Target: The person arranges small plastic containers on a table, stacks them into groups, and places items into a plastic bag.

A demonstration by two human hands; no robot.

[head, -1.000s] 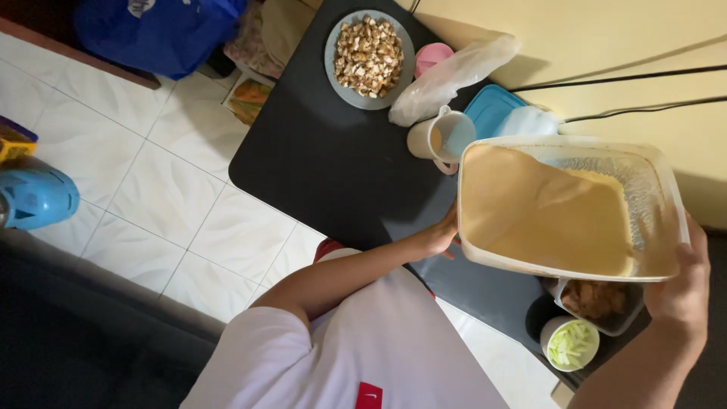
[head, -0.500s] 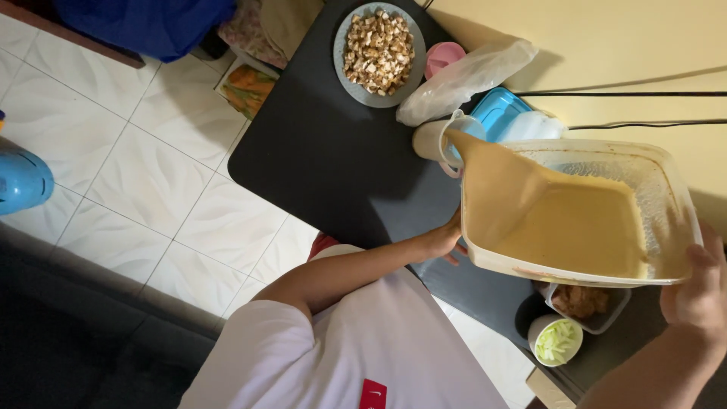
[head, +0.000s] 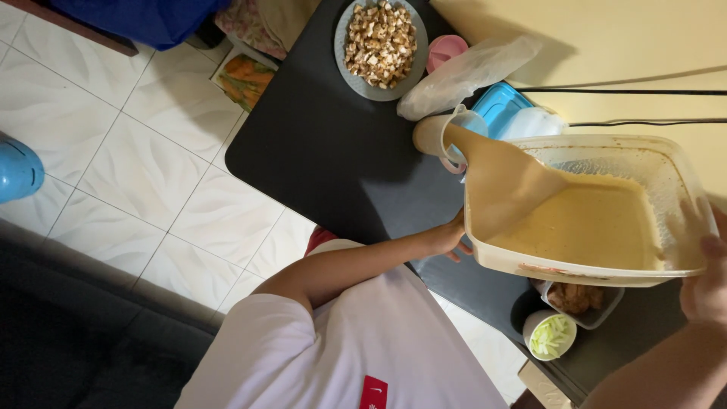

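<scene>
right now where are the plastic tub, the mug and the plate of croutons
plastic tub (head: pixel 598 271), head view, its near side wall
mug (head: pixel 429 136), head view, its beige outer wall
plate of croutons (head: pixel 347 78), head view, bare grey rim

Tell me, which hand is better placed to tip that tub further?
Probably the right hand: it grips the tub at its raised end, away from the pouring corner, so lifting there steepens the tilt. The left hand steadies the low end near the cup.
</scene>
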